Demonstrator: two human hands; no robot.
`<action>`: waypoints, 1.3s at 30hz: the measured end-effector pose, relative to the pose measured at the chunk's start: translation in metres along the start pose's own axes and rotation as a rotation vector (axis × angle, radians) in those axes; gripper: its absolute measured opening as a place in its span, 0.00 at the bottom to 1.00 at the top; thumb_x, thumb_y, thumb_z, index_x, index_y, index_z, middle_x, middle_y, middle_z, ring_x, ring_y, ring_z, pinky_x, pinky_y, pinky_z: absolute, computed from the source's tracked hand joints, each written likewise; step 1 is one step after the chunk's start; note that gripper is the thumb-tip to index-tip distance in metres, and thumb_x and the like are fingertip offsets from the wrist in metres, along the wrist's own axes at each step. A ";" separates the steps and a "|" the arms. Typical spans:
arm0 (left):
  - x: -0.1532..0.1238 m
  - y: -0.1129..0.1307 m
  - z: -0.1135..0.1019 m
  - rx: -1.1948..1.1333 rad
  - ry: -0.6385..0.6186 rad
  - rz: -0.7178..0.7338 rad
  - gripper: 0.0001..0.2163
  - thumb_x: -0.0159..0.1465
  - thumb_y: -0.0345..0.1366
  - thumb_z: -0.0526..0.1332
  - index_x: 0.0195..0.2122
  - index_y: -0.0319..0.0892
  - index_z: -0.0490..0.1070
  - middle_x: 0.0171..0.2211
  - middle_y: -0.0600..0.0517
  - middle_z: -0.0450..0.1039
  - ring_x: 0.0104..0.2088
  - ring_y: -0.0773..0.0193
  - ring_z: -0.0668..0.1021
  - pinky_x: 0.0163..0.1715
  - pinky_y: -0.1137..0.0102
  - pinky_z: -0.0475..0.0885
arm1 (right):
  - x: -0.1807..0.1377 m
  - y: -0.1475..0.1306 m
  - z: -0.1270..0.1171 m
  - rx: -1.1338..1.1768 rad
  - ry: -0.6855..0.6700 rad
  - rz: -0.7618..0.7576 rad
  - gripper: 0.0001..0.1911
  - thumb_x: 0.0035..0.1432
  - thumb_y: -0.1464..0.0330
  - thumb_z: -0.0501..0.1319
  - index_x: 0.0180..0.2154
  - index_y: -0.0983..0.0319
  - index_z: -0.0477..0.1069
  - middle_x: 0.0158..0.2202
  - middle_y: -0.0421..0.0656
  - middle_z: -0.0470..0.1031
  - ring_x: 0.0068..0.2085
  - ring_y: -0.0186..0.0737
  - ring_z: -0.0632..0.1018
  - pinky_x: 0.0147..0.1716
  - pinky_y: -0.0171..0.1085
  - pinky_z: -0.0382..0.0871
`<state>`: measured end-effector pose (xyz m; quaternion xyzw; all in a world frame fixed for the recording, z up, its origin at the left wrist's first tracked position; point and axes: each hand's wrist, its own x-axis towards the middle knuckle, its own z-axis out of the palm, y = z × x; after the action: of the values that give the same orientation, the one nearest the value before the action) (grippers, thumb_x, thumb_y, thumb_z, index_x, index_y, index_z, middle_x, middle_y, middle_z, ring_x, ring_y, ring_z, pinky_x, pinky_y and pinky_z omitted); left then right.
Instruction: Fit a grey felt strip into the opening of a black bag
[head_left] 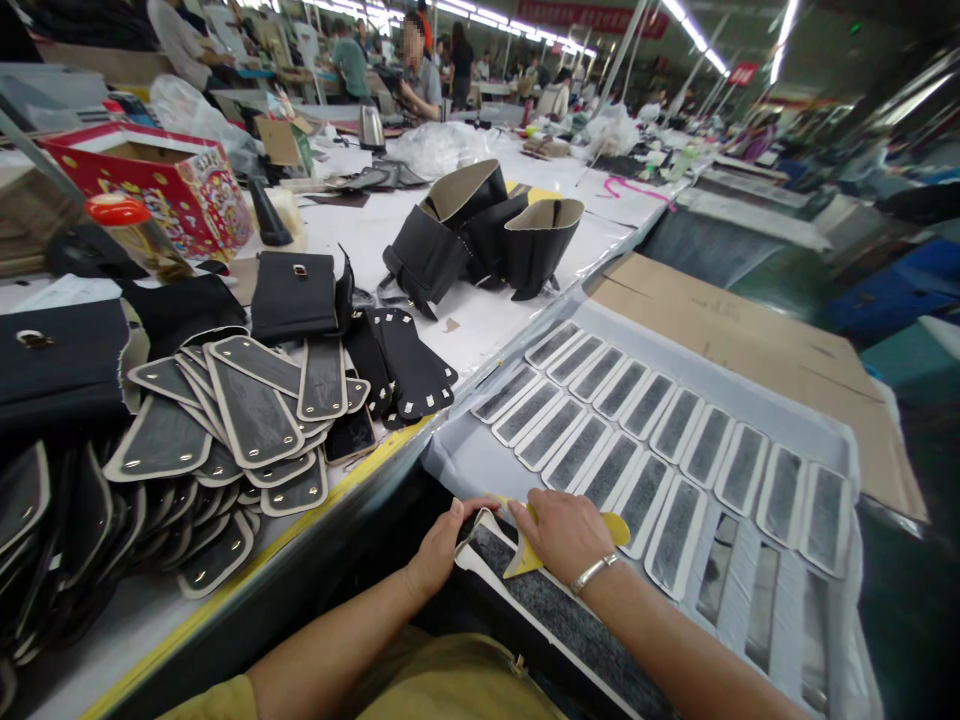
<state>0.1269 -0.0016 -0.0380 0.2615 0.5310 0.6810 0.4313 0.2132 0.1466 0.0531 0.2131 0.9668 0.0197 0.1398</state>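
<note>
My left hand pinches the top corner of a long grey leather piece with a cream border that lies in front of me. My right hand, a bracelet on its wrist, presses a flat yellow tool down on the same piece near its upper end. Just beyond my hands, a light board carries two rows of several similar grey cream-edged pieces laid side by side.
A heap of cut grey pieces fills the table at left, with black bag flaps behind and half-made black bags farther back. A red carton stands far left. Cardboard lies to the right. Other workers sit in the distance.
</note>
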 end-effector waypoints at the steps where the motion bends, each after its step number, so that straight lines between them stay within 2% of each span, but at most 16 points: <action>1: 0.000 0.000 0.000 0.002 0.004 -0.013 0.29 0.67 0.50 0.33 0.47 0.39 0.68 0.42 0.48 0.73 0.44 0.59 0.73 0.50 0.62 0.65 | 0.000 -0.001 0.000 -0.002 0.012 0.002 0.23 0.65 0.57 0.41 0.31 0.63 0.68 0.30 0.47 0.74 0.33 0.45 0.75 0.33 0.40 0.60; 4: -0.001 0.001 0.002 0.050 0.032 -0.044 0.29 0.67 0.50 0.33 0.46 0.40 0.69 0.43 0.49 0.73 0.46 0.59 0.72 0.51 0.62 0.65 | -0.002 -0.005 0.003 -0.003 0.050 0.017 0.22 0.65 0.59 0.41 0.32 0.63 0.67 0.30 0.47 0.74 0.33 0.46 0.76 0.33 0.40 0.61; 10: -0.005 0.001 0.004 0.081 0.101 -0.112 0.30 0.66 0.52 0.33 0.45 0.41 0.71 0.43 0.50 0.74 0.47 0.58 0.72 0.53 0.61 0.63 | -0.004 -0.009 0.008 -0.017 0.034 -0.008 0.22 0.66 0.61 0.39 0.33 0.62 0.67 0.30 0.45 0.74 0.33 0.44 0.76 0.31 0.38 0.62; 17: -0.007 -0.007 0.006 -0.021 0.177 -0.147 0.28 0.66 0.51 0.37 0.45 0.41 0.72 0.43 0.50 0.74 0.45 0.58 0.73 0.52 0.61 0.63 | 0.009 -0.019 0.004 0.013 -0.074 -0.023 0.23 0.66 0.60 0.38 0.37 0.62 0.68 0.33 0.47 0.75 0.35 0.45 0.76 0.32 0.39 0.64; 23: -0.008 -0.009 0.001 0.075 0.116 -0.051 0.19 0.65 0.45 0.47 0.45 0.40 0.71 0.47 0.50 0.71 0.49 0.57 0.71 0.55 0.62 0.60 | 0.019 -0.019 0.008 0.015 -0.063 -0.062 0.25 0.66 0.60 0.36 0.36 0.62 0.69 0.33 0.48 0.74 0.36 0.46 0.76 0.33 0.40 0.65; 31: -0.007 -0.006 -0.003 -0.063 0.012 -0.062 0.20 0.63 0.46 0.51 0.46 0.36 0.69 0.43 0.47 0.73 0.44 0.57 0.73 0.50 0.62 0.65 | 0.023 -0.019 0.005 -0.016 0.012 -0.173 0.24 0.66 0.60 0.38 0.35 0.62 0.69 0.31 0.46 0.75 0.33 0.44 0.76 0.33 0.39 0.64; 36: -0.006 -0.006 0.001 -0.165 0.029 -0.054 0.20 0.63 0.46 0.52 0.48 0.37 0.68 0.45 0.47 0.72 0.46 0.57 0.72 0.51 0.62 0.64 | 0.030 -0.016 0.000 -0.024 0.019 -0.237 0.26 0.66 0.59 0.37 0.33 0.62 0.69 0.31 0.46 0.75 0.33 0.44 0.76 0.33 0.39 0.63; 39: -0.007 -0.009 0.003 -0.190 0.060 -0.067 0.20 0.63 0.46 0.53 0.48 0.38 0.69 0.46 0.48 0.72 0.49 0.56 0.71 0.54 0.61 0.62 | 0.035 -0.016 -0.002 -0.040 0.027 -0.327 0.25 0.66 0.59 0.38 0.33 0.61 0.69 0.31 0.46 0.75 0.33 0.44 0.75 0.33 0.39 0.62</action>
<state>0.1357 -0.0053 -0.0443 0.1811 0.4853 0.7209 0.4604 0.1752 0.1465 0.0444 0.0496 0.9898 0.0188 0.1325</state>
